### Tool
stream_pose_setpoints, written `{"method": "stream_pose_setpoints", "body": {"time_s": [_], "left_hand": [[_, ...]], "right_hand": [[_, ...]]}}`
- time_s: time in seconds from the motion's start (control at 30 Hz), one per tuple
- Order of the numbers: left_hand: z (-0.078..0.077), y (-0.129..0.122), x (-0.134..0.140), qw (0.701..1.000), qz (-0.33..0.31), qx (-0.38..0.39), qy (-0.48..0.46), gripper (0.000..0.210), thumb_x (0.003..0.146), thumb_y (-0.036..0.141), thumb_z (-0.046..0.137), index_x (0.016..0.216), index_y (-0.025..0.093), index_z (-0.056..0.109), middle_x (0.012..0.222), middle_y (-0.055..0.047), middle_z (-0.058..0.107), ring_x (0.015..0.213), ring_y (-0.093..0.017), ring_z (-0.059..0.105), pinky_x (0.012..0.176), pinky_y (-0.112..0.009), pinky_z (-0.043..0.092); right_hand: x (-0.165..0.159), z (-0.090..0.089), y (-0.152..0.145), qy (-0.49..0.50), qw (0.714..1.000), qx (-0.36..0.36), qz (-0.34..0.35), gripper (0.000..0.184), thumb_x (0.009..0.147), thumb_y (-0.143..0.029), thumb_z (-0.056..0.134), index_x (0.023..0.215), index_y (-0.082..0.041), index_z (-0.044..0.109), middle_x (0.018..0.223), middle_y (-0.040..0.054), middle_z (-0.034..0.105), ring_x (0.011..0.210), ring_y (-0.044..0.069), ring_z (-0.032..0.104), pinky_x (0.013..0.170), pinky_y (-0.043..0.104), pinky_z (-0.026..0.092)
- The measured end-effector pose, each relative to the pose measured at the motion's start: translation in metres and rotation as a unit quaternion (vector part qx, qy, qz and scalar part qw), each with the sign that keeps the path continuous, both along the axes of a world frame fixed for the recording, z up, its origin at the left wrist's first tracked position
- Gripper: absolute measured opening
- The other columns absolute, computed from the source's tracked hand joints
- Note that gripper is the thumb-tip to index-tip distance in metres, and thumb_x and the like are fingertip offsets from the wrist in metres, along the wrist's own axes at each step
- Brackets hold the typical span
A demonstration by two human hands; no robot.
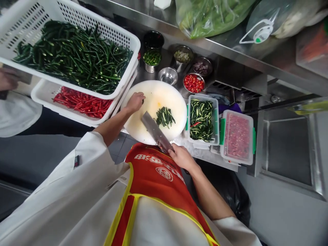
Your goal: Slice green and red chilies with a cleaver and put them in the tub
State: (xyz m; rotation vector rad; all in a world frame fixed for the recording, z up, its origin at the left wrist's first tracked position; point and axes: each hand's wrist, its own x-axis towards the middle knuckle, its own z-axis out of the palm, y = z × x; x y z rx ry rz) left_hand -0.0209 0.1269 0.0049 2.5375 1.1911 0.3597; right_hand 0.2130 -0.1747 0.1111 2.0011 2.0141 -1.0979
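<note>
A cleaver (pixel 156 131) is in my right hand (pixel 182 157), fingers wrapped round its handle. Its broad blade lies slantwise over the near part of a round white cutting board (pixel 176 99). Just beyond the blade sits a small pile of sliced green chillies (pixel 165 117). Over the board's left side, my left hand (pixel 135 102) is closed, its fingertips together; a small dark bit shows at them, too little to name. To the right of the board stands a clear tub (pixel 216 119) of cut green chillies (pixel 201 119).
At left, a white basket of whole green chillies (pixel 77 58) rests above a tray of red chillies (pixel 82 102). Metal bowls, one with chopped red chillies (pixel 194 83), line the back. A lidded box (pixel 238 136) stands right. Another person's hand (pixel 9 79) shows far left.
</note>
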Motion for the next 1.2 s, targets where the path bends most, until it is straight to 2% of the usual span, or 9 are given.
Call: {"method": "stream_pose_setpoints", "body": {"time_s": [0.07, 0.17, 0.23, 0.33, 0.5, 0.73, 0.9, 1.07, 1.2], "left_hand": [[0.0, 0.009, -0.002, 0.999, -0.025, -0.013, 0.039, 0.034, 0.081, 0.008, 0.043, 0.1, 0.013, 0.071, 0.11, -0.014, 0.065, 0.109, -0.026, 0.057, 0.099, -0.039, 0.043], [0.002, -0.003, -0.008, 0.998, -0.005, -0.018, 0.067, 0.031, 0.082, 0.01, 0.044, 0.096, 0.013, 0.072, 0.106, -0.014, 0.065, 0.1, -0.026, 0.06, 0.09, -0.036, 0.047], [0.006, -0.025, -0.011, 0.997, -0.018, -0.026, 0.077, 0.028, 0.084, 0.012, 0.045, 0.094, 0.014, 0.071, 0.106, -0.013, 0.064, 0.094, -0.024, 0.061, 0.084, -0.033, 0.048], [0.01, -0.066, -0.013, 0.99, -0.112, -0.042, 0.071, 0.026, 0.088, 0.013, 0.045, 0.092, 0.014, 0.07, 0.098, -0.012, 0.064, 0.09, -0.021, 0.062, 0.081, -0.031, 0.049], [0.005, -0.112, -0.01, 0.975, -0.214, -0.053, -0.023, 0.028, 0.097, 0.024, 0.042, 0.094, 0.018, 0.069, 0.095, -0.009, 0.065, 0.094, -0.02, 0.061, 0.085, -0.032, 0.05], [-0.009, -0.111, -0.011, 0.974, -0.216, -0.03, -0.056, 0.032, 0.101, 0.028, 0.039, 0.097, 0.018, 0.069, 0.104, -0.009, 0.067, 0.098, -0.018, 0.061, 0.089, -0.033, 0.05], [-0.013, -0.11, -0.011, 0.975, -0.21, -0.025, -0.07, 0.03, 0.1, 0.028, 0.042, 0.098, 0.019, 0.071, 0.104, -0.008, 0.068, 0.099, -0.018, 0.062, 0.091, -0.033, 0.052], [-0.015, -0.107, -0.019, 0.972, -0.222, -0.02, -0.074, 0.03, 0.099, 0.029, 0.044, 0.099, 0.019, 0.072, 0.104, -0.01, 0.069, 0.102, -0.02, 0.062, 0.091, -0.034, 0.054], [-0.022, -0.102, -0.002, 0.978, -0.198, -0.004, -0.07, 0.029, 0.098, 0.028, 0.044, 0.098, 0.017, 0.071, 0.103, -0.011, 0.069, 0.1, -0.021, 0.062, 0.091, -0.036, 0.054]], "right_hand": [[-0.006, -0.003, -0.002, 0.012, 1.0, -0.012, 0.011, 0.021, 0.098, -0.031, 0.042, 0.103, -0.019, 0.058, 0.095, 0.0082, 0.073, 0.089, 0.021, 0.066, 0.071, 0.028, 0.033], [-0.008, -0.012, -0.001, 0.022, 0.999, -0.014, -0.03, 0.021, 0.098, -0.03, 0.042, 0.104, -0.019, 0.059, 0.1, 0.0087, 0.072, 0.094, 0.022, 0.065, 0.075, 0.027, 0.035], [-0.005, -0.017, 0.001, 0.021, 0.997, -0.009, -0.079, 0.022, 0.098, -0.031, 0.042, 0.106, -0.018, 0.058, 0.101, 0.0091, 0.072, 0.096, 0.022, 0.065, 0.076, 0.027, 0.036], [-0.001, -0.019, 0.004, 0.009, 0.992, -0.005, -0.124, 0.024, 0.099, -0.032, 0.041, 0.108, -0.017, 0.057, 0.098, 0.0095, 0.072, 0.092, 0.022, 0.065, 0.073, 0.027, 0.036], [-0.007, -0.008, 0.012, -0.012, 0.996, -0.013, -0.091, 0.024, 0.099, -0.033, 0.041, 0.104, -0.017, 0.058, 0.095, 0.0096, 0.072, 0.091, 0.022, 0.065, 0.072, 0.027, 0.035], [0.005, 0.008, 0.011, 0.002, 0.999, -0.031, -0.044, 0.023, 0.099, -0.032, 0.041, 0.106, -0.017, 0.057, 0.101, 0.0116, 0.072, 0.094, 0.023, 0.066, 0.073, 0.027, 0.036], [-0.011, -0.005, 0.025, -0.014, 0.999, -0.02, -0.027, 0.025, 0.099, -0.03, 0.039, 0.108, -0.014, 0.056, 0.102, 0.0149, 0.071, 0.096, 0.025, 0.066, 0.075, 0.028, 0.038], [-0.037, -0.024, 0.056, -0.013, 0.997, 0.001, -0.071, 0.027, 0.099, -0.032, 0.039, 0.111, -0.015, 0.056, 0.104, 0.0141, 0.072, 0.098, 0.024, 0.066, 0.078, 0.028, 0.041], [-0.023, -0.028, 0.062, 0.0, 0.989, 0.035, -0.142, 0.025, 0.098, -0.033, 0.04, 0.108, -0.018, 0.057, 0.103, 0.0111, 0.072, 0.098, 0.024, 0.066, 0.079, 0.028, 0.042]]}}
